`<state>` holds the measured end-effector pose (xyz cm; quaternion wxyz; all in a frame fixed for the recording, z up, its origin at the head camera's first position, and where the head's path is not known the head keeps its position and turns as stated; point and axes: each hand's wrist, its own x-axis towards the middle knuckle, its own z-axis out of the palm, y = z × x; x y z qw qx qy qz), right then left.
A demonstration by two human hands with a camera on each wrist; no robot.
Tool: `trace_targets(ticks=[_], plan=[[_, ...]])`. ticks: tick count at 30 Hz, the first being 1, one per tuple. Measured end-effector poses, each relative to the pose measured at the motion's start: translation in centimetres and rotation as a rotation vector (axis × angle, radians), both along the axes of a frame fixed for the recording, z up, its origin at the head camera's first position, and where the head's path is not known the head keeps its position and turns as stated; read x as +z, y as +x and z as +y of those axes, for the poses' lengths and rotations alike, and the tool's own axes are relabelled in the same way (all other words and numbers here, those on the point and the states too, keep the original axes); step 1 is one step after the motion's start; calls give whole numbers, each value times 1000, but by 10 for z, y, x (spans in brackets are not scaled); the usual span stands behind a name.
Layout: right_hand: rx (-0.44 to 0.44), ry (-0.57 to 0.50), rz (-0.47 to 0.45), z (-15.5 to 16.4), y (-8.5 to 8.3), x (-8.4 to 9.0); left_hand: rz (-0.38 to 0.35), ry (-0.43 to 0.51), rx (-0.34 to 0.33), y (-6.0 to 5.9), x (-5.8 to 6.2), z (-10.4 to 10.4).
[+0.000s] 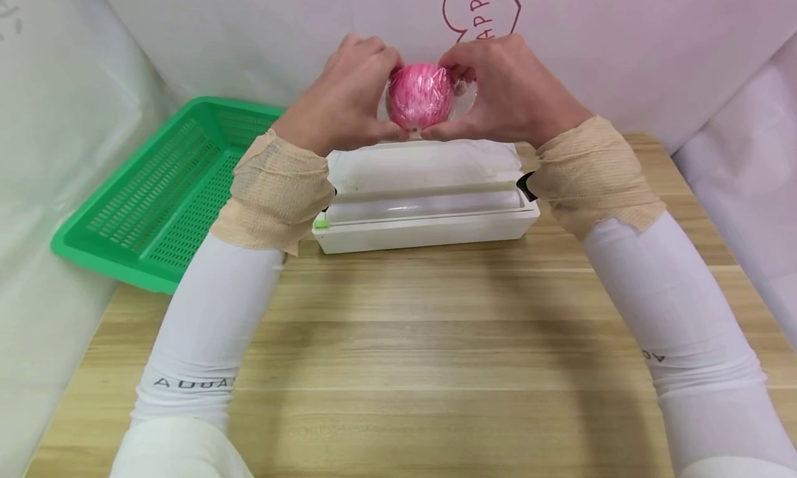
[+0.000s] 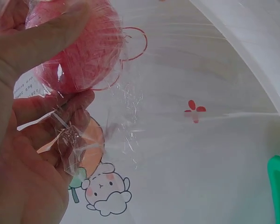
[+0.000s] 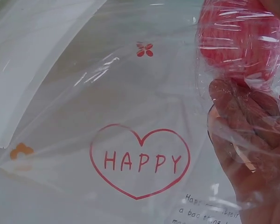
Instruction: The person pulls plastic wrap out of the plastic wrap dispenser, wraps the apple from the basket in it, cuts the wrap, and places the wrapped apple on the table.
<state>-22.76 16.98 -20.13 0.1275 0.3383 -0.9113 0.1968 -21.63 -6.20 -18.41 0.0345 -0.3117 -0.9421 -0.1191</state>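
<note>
A round pink-red streaked apple (image 1: 420,94) wrapped in clear cling film is held up between both hands, above the back of a white cling film dispenser (image 1: 423,237). My left hand (image 1: 355,97) grips its left side, thumb and fingers on opposite sides. The right hand (image 1: 510,87) holds the apple and film from the right in the same way. Loose, crinkled film (image 2: 130,135) hangs around the left fingers in the left wrist view. In the right wrist view, a transparent film sheet (image 3: 98,74) spreads out from the apple, and film covers the right fingers.
To the left on the wooden table (image 1: 398,367) stands a green slotted basket (image 1: 112,267). The dispenser holds a pale roll (image 1: 436,205) in its trough. Behind hangs a white sheet with a red heart drawing (image 1: 482,7); white cloth also borders both sides.
</note>
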Motion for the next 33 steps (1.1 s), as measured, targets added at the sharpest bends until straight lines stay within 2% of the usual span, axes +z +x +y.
trace_targets(ticks=[11,19,33], plan=[[17,-7,20,-1,-1,10,24,-4,2,1,7,0],[-12,9,13,-1,1,18,27,-28,23,3,15,1],[-22,29,37,0,3,31,62,-15,29,7,24,2]])
